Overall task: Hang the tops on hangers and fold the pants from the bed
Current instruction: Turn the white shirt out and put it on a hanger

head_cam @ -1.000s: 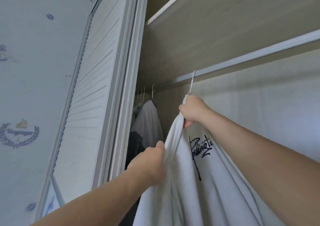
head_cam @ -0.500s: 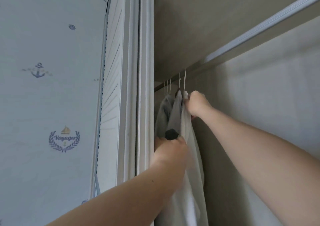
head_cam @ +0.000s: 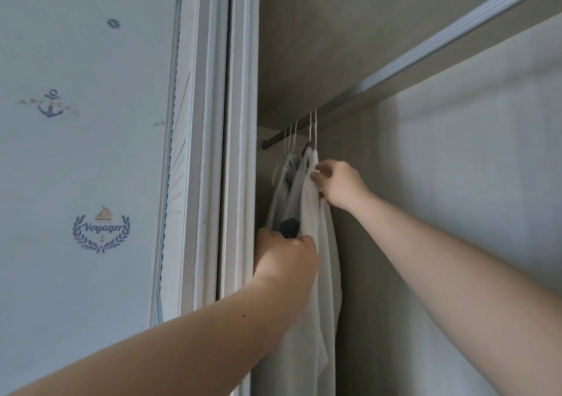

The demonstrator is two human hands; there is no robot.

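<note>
1. Right hand: thumb and forefinger curled, tips pinching the shoulder edge of the white top.
2. Top: hangs straight down from those fingertips, passing just right of the left hand; its hook sits on the rail just above the right fingers.
3. Left hand: below the right fingers, back to camera, knuckles bent into the cloth; fingertips hidden; hold cannot be told.
4. Dark tip: between left thumb and forefinger; nature unclear.
5. Other clothes: on the same rail, just left of the right fingers, pressed against the top.
6. Door frame: just left of the left hand.
</note>
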